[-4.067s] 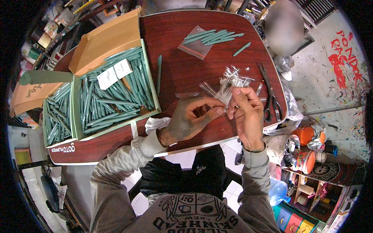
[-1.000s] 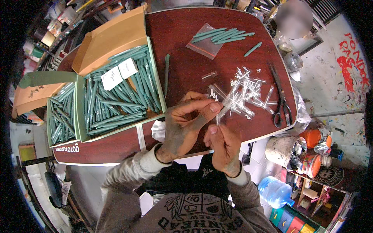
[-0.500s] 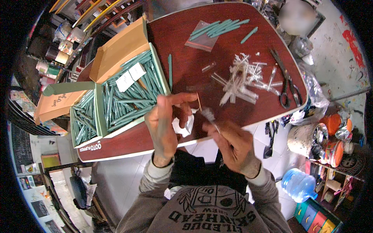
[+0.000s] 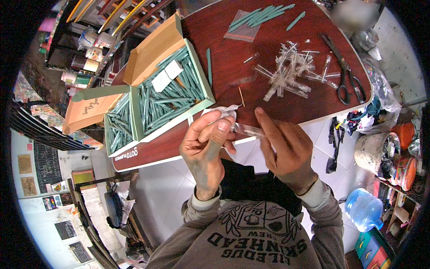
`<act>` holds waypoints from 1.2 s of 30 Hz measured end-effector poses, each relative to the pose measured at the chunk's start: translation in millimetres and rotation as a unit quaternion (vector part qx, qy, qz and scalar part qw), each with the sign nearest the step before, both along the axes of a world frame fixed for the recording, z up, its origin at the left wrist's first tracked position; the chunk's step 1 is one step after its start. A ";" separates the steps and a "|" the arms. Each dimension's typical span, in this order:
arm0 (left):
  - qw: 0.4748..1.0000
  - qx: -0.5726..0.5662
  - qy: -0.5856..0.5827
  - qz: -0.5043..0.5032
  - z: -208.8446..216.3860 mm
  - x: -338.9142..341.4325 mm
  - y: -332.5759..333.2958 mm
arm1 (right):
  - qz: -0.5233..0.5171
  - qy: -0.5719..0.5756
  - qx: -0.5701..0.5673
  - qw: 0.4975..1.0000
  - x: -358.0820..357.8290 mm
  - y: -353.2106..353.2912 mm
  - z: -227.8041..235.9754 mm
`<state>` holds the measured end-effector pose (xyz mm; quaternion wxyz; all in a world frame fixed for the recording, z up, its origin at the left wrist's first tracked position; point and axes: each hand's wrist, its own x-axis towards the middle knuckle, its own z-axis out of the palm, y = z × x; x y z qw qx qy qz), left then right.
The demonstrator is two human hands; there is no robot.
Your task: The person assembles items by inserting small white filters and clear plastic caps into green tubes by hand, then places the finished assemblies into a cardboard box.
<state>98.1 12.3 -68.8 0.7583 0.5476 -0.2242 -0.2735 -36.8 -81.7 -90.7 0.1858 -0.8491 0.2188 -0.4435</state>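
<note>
Head view: the left hand's fingers [image 4: 222, 126] close on one end of a clear plastic strip [image 4: 247, 130], the thumb hiding the exact grip. It lies between the hands above the desk's [image 4: 154, 155] near edge, its long axis running left to right, dipping slightly toward the right hand [image 4: 286, 150]. That hand is blurred, forefinger pointing forward; whether its fingers grip the strip, I cannot tell, as they cover its far end. Just beyond the left fingers sits a crumpled white tissue [image 4: 226, 109], partly covered, beside a thin tan band [image 4: 241, 96]. Farther out lie a glare-blurred pile of plastic strips [image 4: 289, 74], scissors [image 4: 344, 74] and a box [image 4: 205, 101] of green pens [image 4: 156, 110].
</note>
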 end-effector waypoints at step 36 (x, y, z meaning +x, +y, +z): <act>0.902 0.106 -0.381 -0.172 28.0 -8.2 19.9 | 0.344 -0.102 0.549 0.755 -29.6 -2.9 12.5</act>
